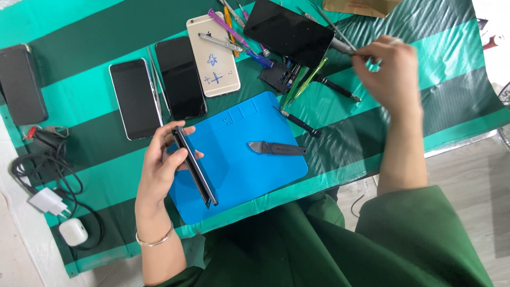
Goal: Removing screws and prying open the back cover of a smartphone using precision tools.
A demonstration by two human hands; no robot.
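Note:
My left hand (162, 167) grips a dark smartphone (195, 166) on its edge, standing it upright over the left side of a blue work mat (249, 170). My right hand (388, 69) reaches to the far right and closes its fingers on a grey metal tool (342, 48) among a spread of tools. A grey plastic pry tool (277, 148) lies on the mat, apart from both hands.
Three phones (135, 98) (180, 77) (212, 53) lie face up or face down behind the mat, a black tablet (289, 32) farther back. Screwdrivers (300, 82) are scattered near it. A black case (21, 85), cables and a white charger (48, 202) sit at the left on the green striped cloth (372, 133).

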